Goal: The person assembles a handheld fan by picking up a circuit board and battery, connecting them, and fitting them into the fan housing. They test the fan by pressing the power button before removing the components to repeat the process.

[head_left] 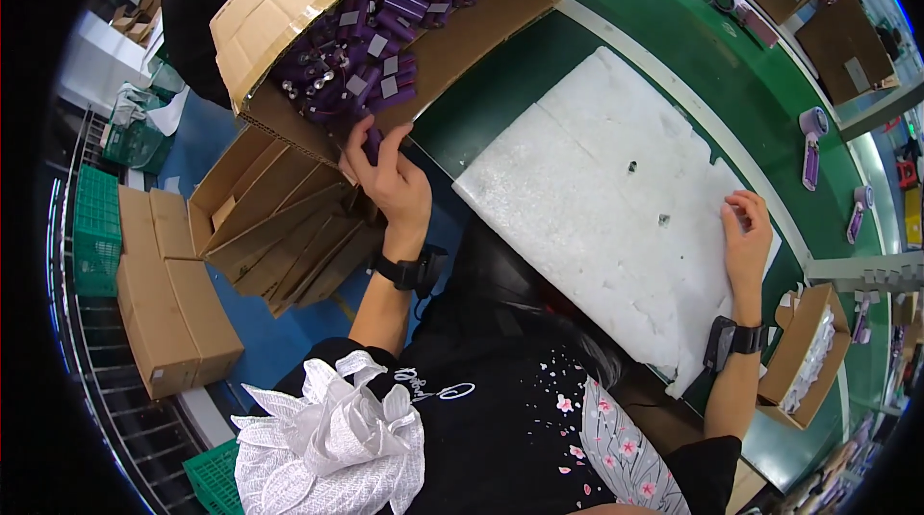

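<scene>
Fingers, left hand (399,190), flank purple cylinder (373,145), clamp unclear: pinch squarely at edge of brown cardboard box (279,10); right hand (748,234) apart!

The sheet (577,178) lies on the surface (481,77) before you, your right hand (748,238) at its right edge. Left of it, by your left hand (397,188), the carton (274,10) holds cylinders (404,3). Handheld devices (812,151) rest on the conveyor (664,10) beyond; a smaller box (782,357) sits right.

Carton (279,10): cut off by the picture's top edge. Purple piece (373,142), carton's near edge: partly covered by left hand (393,186); grip cannot be told.
</scene>
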Demonstrator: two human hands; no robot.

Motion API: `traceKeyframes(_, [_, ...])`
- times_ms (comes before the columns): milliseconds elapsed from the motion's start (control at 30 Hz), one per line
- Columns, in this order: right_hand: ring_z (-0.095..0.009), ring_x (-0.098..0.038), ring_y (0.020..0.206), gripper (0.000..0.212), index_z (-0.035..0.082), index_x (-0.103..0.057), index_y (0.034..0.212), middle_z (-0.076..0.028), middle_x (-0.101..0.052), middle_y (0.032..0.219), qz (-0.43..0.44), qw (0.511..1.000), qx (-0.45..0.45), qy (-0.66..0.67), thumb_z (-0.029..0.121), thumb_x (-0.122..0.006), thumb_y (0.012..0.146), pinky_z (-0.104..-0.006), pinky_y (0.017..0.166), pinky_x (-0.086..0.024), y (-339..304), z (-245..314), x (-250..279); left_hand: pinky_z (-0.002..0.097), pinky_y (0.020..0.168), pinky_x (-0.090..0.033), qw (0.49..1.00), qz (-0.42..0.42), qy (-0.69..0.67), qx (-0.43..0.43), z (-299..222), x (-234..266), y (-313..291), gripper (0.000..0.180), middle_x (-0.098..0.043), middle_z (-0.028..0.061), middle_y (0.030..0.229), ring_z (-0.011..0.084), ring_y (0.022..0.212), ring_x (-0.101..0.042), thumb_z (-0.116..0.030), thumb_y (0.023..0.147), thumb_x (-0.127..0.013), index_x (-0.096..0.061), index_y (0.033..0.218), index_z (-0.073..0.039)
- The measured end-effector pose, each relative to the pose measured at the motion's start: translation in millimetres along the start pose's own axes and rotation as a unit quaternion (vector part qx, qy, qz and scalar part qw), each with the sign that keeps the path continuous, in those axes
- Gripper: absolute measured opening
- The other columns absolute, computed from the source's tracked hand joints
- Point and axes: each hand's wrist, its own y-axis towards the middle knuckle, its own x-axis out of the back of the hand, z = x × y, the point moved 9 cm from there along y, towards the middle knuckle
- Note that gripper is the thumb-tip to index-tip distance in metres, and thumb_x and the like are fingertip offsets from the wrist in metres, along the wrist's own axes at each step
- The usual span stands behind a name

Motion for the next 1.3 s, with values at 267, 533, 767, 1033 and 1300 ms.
traceKeyframes(267, [-0.016, -0.058, 0.088, 0.012, -0.001, -0.063, 0.095, -0.006, -0.061, 0.107, -0.001, 1.0, -0.011, -0.002, 0.009, -0.064, 0.087, -0.0257, 0.08, -0.045, -2, 5, 0, 0.043, 0.096, -0.035, 0.992, -0.059, -0.103, 0.05, 23, -5, 9, 0.042, -0.056, 0.0129, 0.119, 0.0353, 0.11, -0.048, 0.014, 0.071, -0.049, -0.072, 0.093, -0.013])
traceKeyframes(533, [-0.017, -0.058, 0.09, 0.012, -0.001, -0.063, 0.094, -0.007, -0.06, 0.107, 0.002, 1.0, -0.015, 0.001, 0.008, -0.064, 0.087, -0.0262, 0.081, -0.046, -1, 6, -3, 0.0445, 0.094, -0.037, 0.996, -0.072, -0.019, -0.048, 3, 4, 10, 0.041, -0.056, 0.0156, 0.117, 0.0367, 0.109, -0.048, 0.015, 0.074, -0.047, -0.071, 0.094, -0.011])
traceKeyframes(767, [-0.012, -0.058, 0.082, 0.02, -0.001, -0.065, 0.094, -0.006, -0.062, 0.104, -0.028, 0.99, -0.033, 0.134, 0.018, -0.064, 0.091, -0.0245, 0.076, -0.047, -1, 1, -8, 0.0416, 0.091, -0.042, 0.978, -0.11, -0.143, -0.108, -52, 28, 33, 0.024, -0.056, 0.0181, 0.112, 0.0318, 0.101, -0.053, 0.008, 0.086, -0.053, -0.068, 0.098, -0.007])
traceKeyframes(1033, [-0.015, -0.063, 0.084, 0.042, 0.002, -0.049, 0.124, -0.009, -0.062, 0.098, 0.023, 0.712, -0.251, 0.655, 0.029, -0.061, 0.095, -0.0278, 0.067, -0.051, -35, 48, -65, 0.0458, 0.1, -0.041, 0.678, 0.427, -0.489, -0.346, -275, -25, -9, 0.05, -0.051, 0.0129, 0.135, 0.0319, 0.114, -0.056, -0.013, 0.08, -0.073, -0.056, 0.127, -0.01])
traceKeyframes(1300, [-0.014, -0.061, 0.071, 0.034, 0.003, -0.047, 0.127, -0.008, -0.059, 0.102, -0.001, 0.927, -0.155, 0.341, 0.014, -0.055, 0.097, -0.0245, 0.061, -0.051, 1, 23, -26, 0.0345, 0.095, -0.045, 0.353, 0.716, -0.586, 0.138, -328, -137, -69, 0.052, -0.055, 0.0146, 0.126, 0.0237, 0.107, -0.059, -0.026, 0.093, -0.063, -0.044, 0.137, -0.007])
